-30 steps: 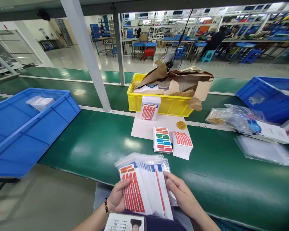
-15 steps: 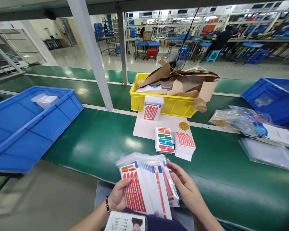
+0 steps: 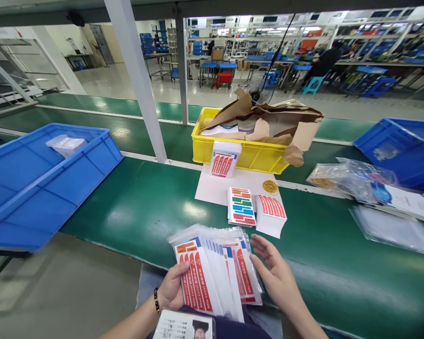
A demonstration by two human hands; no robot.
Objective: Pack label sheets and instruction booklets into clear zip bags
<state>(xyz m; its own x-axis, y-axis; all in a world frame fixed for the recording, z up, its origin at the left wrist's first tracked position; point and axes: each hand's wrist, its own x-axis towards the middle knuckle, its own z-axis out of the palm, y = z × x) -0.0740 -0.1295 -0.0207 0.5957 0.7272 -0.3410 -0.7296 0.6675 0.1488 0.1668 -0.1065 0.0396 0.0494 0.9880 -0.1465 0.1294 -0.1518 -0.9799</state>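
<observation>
Head view: a fan of clear plastic bags (image 3: 214,278) with printed cards inside is held over the lap, at the near edge of the green bench (image 3: 137,207). The leftmost card faces up in full: orange blocks and a blue corner at the top, long red tabs with white lettering below. The middle cards overlap closely and show mostly white edges with a row of blue corners; at the right end, red tabs show through plastic. The bags' upper ends are clear and slightly wrinkled, with some glare. Left hand (image 3: 172,286): closed on the left side of the fan, thumb laid across the front card, fingers hidden behind; a beaded bracelet (image 3: 156,300) sits at the wrist. Right hand (image 3: 273,273): half open at the fan's right edge, fingers loosely curved and parted from the thumb, no grip visible; whether a fingertip touches the plastic cannot be told. Beyond the fan, a stack of multicoloured cards (image 3: 242,207) lies just beside a stack of red-tab cards (image 3: 271,214). Behind these, rubber bands (image 3: 270,187) rest on a white sheet (image 3: 207,188), near a yellow bin (image 3: 261,157) filled with torn brown paper (image 3: 261,129).
</observation>
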